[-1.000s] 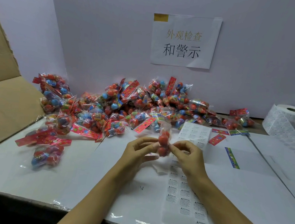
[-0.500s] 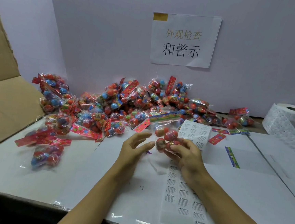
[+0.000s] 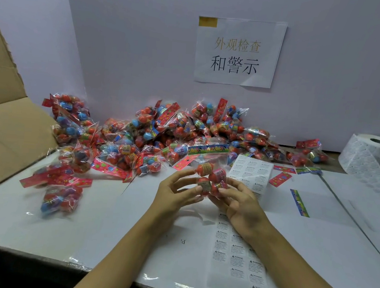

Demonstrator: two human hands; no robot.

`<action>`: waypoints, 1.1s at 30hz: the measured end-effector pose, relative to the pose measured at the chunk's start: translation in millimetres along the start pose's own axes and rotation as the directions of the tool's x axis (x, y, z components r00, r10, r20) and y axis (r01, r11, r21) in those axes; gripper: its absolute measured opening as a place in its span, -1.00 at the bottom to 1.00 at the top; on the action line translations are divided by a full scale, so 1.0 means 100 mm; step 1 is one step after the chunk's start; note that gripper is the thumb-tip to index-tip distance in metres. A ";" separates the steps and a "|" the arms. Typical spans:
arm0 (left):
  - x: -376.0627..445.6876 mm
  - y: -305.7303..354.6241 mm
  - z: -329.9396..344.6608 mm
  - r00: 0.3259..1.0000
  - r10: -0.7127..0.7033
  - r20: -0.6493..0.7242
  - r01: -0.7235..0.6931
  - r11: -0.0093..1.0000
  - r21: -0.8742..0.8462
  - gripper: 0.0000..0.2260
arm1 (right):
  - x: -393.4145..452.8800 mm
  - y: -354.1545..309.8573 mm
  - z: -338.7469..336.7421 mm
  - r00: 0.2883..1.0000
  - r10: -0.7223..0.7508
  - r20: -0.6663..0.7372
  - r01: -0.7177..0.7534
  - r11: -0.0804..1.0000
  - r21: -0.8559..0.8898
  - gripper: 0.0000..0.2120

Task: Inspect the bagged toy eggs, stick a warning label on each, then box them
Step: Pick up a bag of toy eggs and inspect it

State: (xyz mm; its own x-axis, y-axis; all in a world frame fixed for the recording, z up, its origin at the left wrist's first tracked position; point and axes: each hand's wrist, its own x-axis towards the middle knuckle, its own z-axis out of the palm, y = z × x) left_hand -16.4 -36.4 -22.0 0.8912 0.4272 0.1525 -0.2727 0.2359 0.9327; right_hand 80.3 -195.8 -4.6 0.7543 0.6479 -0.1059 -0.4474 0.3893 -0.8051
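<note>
A clear bag of orange toy eggs [image 3: 210, 177] with a colourful header strip is held upright over the middle of the table. My right hand [image 3: 242, 207] grips its lower eggs from the right. From the left, my left hand [image 3: 175, 194] touches the bag with its fingertips and thumb. A strip of white warning labels [image 3: 238, 260] runs under my right forearm toward the table's front edge. A big heap of bagged eggs [image 3: 162, 136] lies along the back wall.
An open cardboard box [image 3: 4, 132] stands at the left. Loose bags [image 3: 61, 199] lie at the left of the white table [image 3: 326, 252]. A label roll [image 3: 372, 153] sits at the far right. Loose header cards [image 3: 300, 203] lie right of centre. A paper sign [image 3: 238, 52] hangs on the wall.
The bag has turned from edge-on to face-on, showing its header strip. My left hand let go briefly, then came back to touch the bag. My right hand kept hold.
</note>
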 end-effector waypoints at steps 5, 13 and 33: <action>0.00 -0.02 0.02 0.998 0.013 -0.062 -0.009 0.998 0.070 -0.62 | -0.01 0.02 0.02 0.998 -0.056 -0.018 0.056 0.998 -0.028 -0.66; -0.07 0.03 0.09 1.000 -0.007 -0.001 0.007 0.984 0.181 -0.63 | -0.01 0.08 0.03 0.969 -0.242 0.054 0.248 0.945 -0.215 -0.61; 0.00 0.04 0.06 0.998 -0.066 0.014 0.066 0.997 -0.033 -0.65 | -0.02 0.07 -0.04 0.940 -0.340 0.003 0.275 0.754 -0.597 -0.58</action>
State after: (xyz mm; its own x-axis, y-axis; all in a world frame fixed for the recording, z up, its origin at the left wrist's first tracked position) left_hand -14.8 -41.0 -16.3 0.9123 0.3983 0.0953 -0.2248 0.2925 0.9295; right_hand 77.6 -197.0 -11.8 0.8598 0.4793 0.1761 0.1567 0.0806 -0.9844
